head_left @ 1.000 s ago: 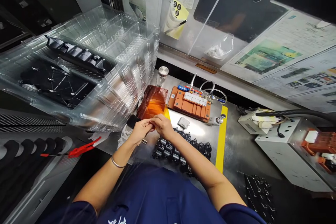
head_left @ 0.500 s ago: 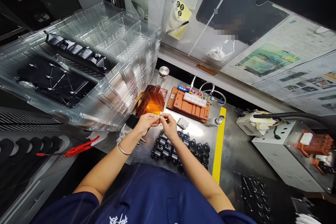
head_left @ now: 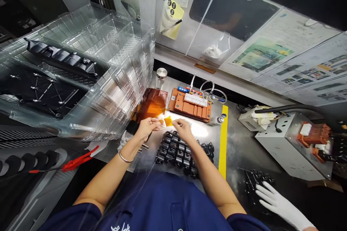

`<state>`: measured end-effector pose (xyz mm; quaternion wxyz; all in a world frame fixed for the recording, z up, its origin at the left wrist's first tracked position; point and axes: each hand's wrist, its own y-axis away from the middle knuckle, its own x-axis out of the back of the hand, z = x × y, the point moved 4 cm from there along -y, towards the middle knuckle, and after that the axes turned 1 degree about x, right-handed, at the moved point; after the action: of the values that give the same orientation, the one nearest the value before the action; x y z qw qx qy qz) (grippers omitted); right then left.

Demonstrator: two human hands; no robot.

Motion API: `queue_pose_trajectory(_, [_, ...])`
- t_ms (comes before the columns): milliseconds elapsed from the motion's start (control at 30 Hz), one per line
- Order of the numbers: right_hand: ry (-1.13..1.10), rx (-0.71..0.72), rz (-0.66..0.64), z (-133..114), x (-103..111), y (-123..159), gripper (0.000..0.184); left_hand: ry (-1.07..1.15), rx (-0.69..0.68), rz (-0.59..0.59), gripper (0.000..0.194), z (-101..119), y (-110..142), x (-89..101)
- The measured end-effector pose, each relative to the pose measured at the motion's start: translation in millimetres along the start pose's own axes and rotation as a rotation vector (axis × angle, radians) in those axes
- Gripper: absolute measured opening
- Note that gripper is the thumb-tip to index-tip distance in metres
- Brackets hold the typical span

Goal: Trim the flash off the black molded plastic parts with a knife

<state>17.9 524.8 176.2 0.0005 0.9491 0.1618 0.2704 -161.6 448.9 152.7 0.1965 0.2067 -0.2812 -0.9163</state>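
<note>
My left hand (head_left: 148, 129) is closed in a pinch on a thin pale strip of film (head_left: 160, 124). Facing it, my right hand (head_left: 183, 129) has its fingertips together at the edge of a small amber film piece (head_left: 168, 120). The two pieces lie close together between the hands; whether they still touch, I cannot tell. Just beyond are larger amber film sheets (head_left: 154, 105) on the metal bench. Below my right hand sit several black molded parts (head_left: 173, 149) in rows, partly covered by my right forearm.
A brown fixture (head_left: 189, 104) with hoses stands behind the hands, next to a glass jar (head_left: 161, 78). Stacked clear trays (head_left: 108, 115) rise at left, holding black parts. Another person's white-gloved hand (head_left: 273, 198) reaches over black parts at lower right, past a yellow line (head_left: 223, 144).
My hands have moved apart, and the amber piece and pale strip now show between them. The white-gloved hand has come in at lower right. The camera view has shifted slightly right.
</note>
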Motion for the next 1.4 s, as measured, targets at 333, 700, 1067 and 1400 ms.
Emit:
queue_pose_trajectory(333, [0.081,-0.169,0.382,60.0,150.7,22.3,0.045,-0.485,0.14,0.221,0.02,-8.6,-52.3,54.6])
queue_pose_trajectory(700, [0.313,0.084,0.322,45.4,179.9,46.6,0.027,-1.229,-0.273,0.452,0.042,19.9,-55.8,0.3])
queue_pose_trajectory(1067, [0.621,0.437,0.246,73.2,213.1,51.9,0.022,-1.563,-0.856,-0.457,0.027,-15.1,-119.5,-349.1])
queue_pose_trajectory(1400, [0.342,0.328,0.318,114.4,234.4,41.0,0.016,-1.514,-0.676,-0.727,0.029,-43.2,-193.9,-453.2])
